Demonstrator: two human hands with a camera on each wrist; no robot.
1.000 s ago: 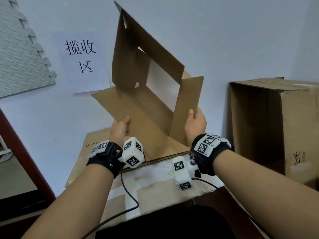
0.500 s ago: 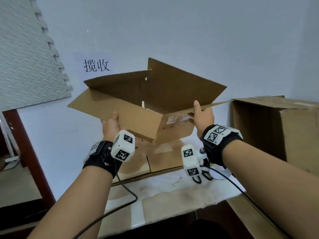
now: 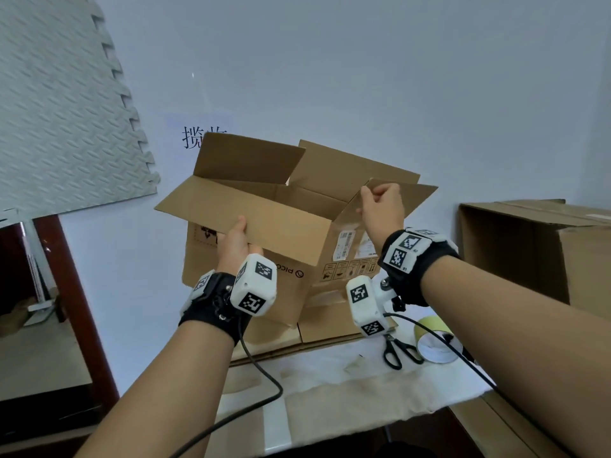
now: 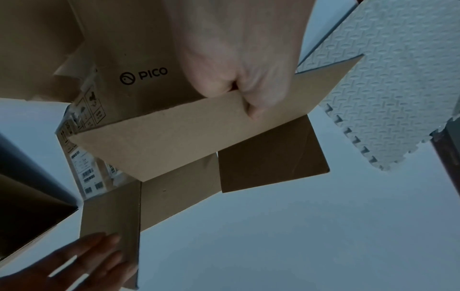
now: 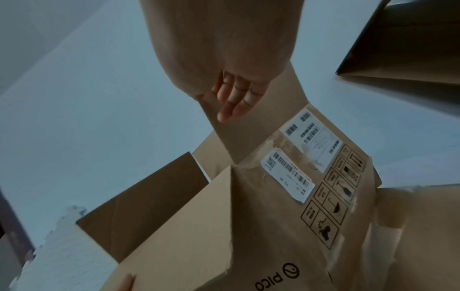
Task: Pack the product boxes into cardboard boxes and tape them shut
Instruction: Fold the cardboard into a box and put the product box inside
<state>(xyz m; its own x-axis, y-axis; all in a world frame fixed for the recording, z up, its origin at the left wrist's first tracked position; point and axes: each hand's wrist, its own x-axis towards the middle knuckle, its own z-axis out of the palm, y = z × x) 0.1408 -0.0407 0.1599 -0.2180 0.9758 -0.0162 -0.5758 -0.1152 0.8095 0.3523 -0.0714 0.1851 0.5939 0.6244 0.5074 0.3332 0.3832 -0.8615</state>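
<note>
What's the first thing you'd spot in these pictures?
The big open cardboard box held up in the middle, its flaps sticking out. The left hand grips the near flap and the right hand pinches the right one. Below the right wrist, black scissors lie beside a tape roll.

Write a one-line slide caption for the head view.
Both hands hold an open cardboard box by its flaps above the table.

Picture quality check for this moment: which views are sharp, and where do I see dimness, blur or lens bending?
Head view: bright, even light, sharp on the cardboard box; wall edges bow from the wide lens. Left wrist view: dim and bluish, left hand soft. Right wrist view: dim too, right hand slightly blurred, labels readable only as barcodes.
</note>
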